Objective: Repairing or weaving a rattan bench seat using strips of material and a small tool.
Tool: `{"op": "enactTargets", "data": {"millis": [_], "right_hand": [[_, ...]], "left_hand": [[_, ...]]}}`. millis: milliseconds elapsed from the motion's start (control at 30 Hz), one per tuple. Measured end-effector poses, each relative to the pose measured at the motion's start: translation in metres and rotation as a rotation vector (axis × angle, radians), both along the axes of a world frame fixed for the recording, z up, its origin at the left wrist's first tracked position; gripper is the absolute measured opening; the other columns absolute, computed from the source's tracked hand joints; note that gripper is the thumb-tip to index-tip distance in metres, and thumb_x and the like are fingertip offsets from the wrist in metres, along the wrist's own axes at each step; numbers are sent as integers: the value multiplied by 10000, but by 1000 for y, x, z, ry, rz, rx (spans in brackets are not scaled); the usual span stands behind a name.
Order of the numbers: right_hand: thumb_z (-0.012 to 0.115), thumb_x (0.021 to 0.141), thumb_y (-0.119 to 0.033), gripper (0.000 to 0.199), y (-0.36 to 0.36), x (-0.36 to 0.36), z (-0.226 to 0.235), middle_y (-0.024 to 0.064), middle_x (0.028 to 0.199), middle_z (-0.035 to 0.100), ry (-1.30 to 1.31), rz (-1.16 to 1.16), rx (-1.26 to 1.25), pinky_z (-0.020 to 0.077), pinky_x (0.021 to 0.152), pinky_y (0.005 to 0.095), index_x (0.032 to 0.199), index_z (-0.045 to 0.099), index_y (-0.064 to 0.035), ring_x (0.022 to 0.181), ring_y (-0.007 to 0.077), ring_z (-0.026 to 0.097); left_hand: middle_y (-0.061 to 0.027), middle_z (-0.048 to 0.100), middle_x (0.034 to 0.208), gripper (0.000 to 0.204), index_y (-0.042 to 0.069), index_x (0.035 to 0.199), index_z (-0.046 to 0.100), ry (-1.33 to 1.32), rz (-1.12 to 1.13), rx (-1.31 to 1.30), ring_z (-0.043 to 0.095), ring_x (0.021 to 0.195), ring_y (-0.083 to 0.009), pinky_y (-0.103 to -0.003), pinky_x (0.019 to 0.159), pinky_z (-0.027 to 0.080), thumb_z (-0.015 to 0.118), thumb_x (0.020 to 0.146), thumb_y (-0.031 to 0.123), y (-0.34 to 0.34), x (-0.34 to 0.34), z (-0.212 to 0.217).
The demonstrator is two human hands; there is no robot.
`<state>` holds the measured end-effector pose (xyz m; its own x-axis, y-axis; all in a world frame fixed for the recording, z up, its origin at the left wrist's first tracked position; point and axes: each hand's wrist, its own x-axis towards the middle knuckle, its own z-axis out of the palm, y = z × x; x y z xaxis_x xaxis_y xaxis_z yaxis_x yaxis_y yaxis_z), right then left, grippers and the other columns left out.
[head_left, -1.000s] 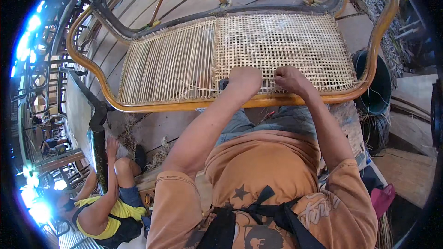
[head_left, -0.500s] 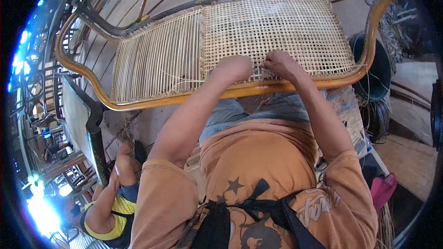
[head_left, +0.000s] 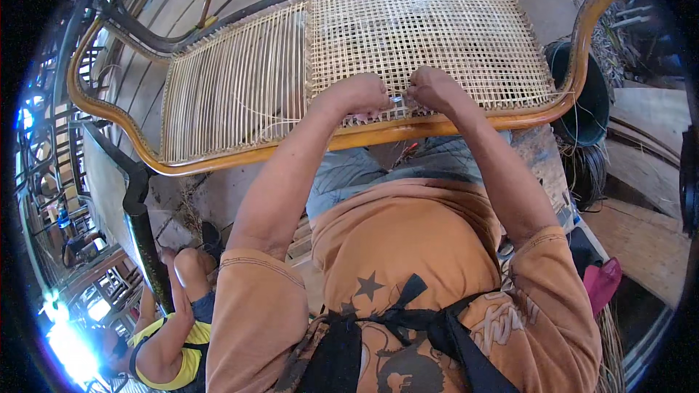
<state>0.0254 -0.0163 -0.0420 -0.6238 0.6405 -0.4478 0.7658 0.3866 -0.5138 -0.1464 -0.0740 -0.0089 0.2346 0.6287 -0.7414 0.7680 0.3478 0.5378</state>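
Observation:
A woven cane panel (head_left: 429,33) spans a curved, varnished rattan frame (head_left: 349,136) in front of me. Its right part is a close open grid; the left part has cane strands (head_left: 218,91) running mostly one way. Above the near edge of the grid, my left hand (head_left: 362,94) is closed, knuckles up. Close to its right, my right hand (head_left: 433,90) is closed too, fingers pinched against the weave. A small shiny piece (head_left: 397,100) shows between them; its kind and which hand holds it are unclear. Loose strand ends lie left of my left hand.
A dark green bucket (head_left: 586,94) stands off the frame's right end, above a coil of dark strands (head_left: 585,175). At lower left a person in a yellow top (head_left: 175,353) sits beside a dark post (head_left: 149,247). A magenta cloth (head_left: 601,284) hangs at right.
The view has shifted a little, so the frame sits slightly further left and up. Both hands stay close together at the near edge, and the shiny piece between them shows more plainly.

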Motion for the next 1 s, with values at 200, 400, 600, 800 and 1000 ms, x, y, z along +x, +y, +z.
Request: {"op": "enactTargets", "data": {"millis": [200, 400, 600, 800, 1000], "right_hand": [[627, 751, -270, 265, -1, -3, 3, 223, 773, 617, -10, -32, 1, 474, 688, 430, 777, 650, -8, 757, 362, 615], [653, 703, -207, 232, 2, -4, 9, 218, 856, 642, -82, -78, -84, 498, 723, 407, 815, 672, -5, 831, 337, 640], [631, 699, -239, 249, 2, 0, 10, 207, 804, 632, 26, -111, -142, 486, 724, 409, 764, 647, 1, 822, 340, 624], [622, 724, -264, 279, 4, 3, 2, 217, 795, 625, 30, 48, -20, 491, 699, 407, 833, 648, -9, 794, 348, 622], [561, 826, -187, 209, 9, 30, 19, 41, 596, 571, 169, -80, -439, 446, 489, 287, 748, 590, 5, 522, 109, 539]], "left_hand": [[-68, 598, 576, 314, -3, 665, 628, -17, -17, -21, 571, 471, -154, -307, 457, 480, 577, 797, 277, 0, -3, 0], [-59, 598, 591, 297, 2, 683, 615, -54, 44, -51, 561, 473, -138, -288, 459, 473, 577, 814, 266, -3, -5, 5], [-46, 594, 594, 271, 14, 685, 610, -90, 88, -64, 550, 483, -128, -271, 482, 473, 573, 809, 252, -5, -8, 7], [-186, 651, 735, 299, -24, 775, 657, 219, -292, 271, 646, 655, -305, -397, 641, 521, 533, 755, 247, 7, 6, -9], [-179, 658, 859, 244, 31, 857, 669, 349, -217, 364, 645, 824, -322, -435, 719, 513, 564, 793, 241, -14, 15, 11]]}}
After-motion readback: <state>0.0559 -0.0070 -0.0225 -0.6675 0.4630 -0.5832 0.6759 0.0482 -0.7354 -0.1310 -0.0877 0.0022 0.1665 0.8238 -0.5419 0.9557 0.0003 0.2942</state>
